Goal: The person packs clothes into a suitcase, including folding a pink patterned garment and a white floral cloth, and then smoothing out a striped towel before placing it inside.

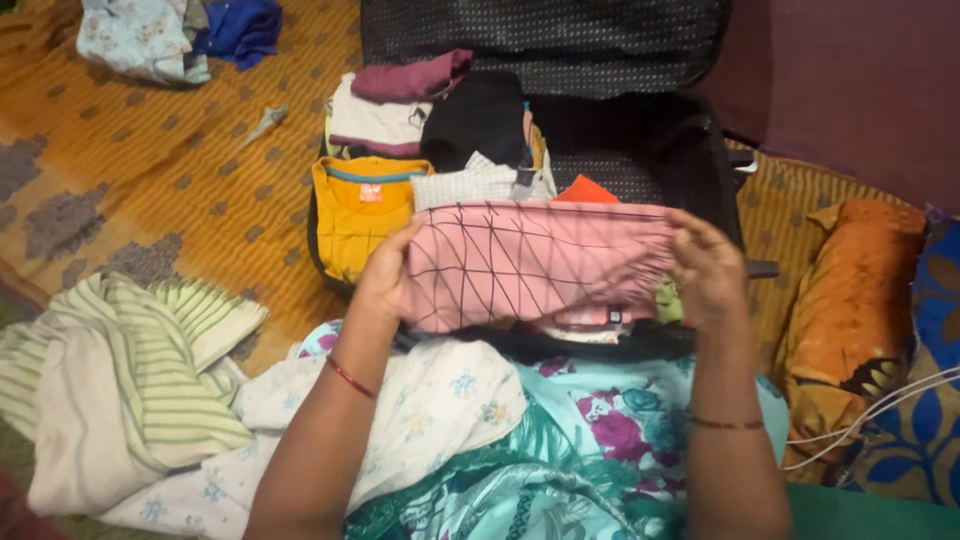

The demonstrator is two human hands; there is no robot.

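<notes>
An open black suitcase fills the upper middle of the view, its mesh-lined lid thrown back toward 12 o'clock. Inside, at its 9 o'clock side, lies a yellow folded shirt; above that, toward 11 o'clock, a white folded garment with a maroon folded piece on top. A black folded garment sits beside them, a pale checked cloth below it, and a small orange cloth peeks out at the centre.

The left hand and the right hand hold a folded pink cloth with dark crossing lines between them, over the near edge of the suitcase. The left hand's fingers curl around the cloth's 9 o'clock end; the right hand grips the 3 o'clock end, where the fabric bunches into gathers. The cloth's long axis runs from 9 to 3 o'clock, roughly level, its broad face turned up to the camera. It hides the near row of the case's contents; whether it touches them I cannot tell.

Toward 6 o'clock, a white floral cloth and a teal floral fabric spread beneath the forearms. At 8 o'clock lies a green-striped white garment on the orange patterned bedcover. At 3 o'clock rests an orange cushion, with white cables crossing below it. At 11 o'clock, well apart, sit a pale printed cloth and a blue cloth.
</notes>
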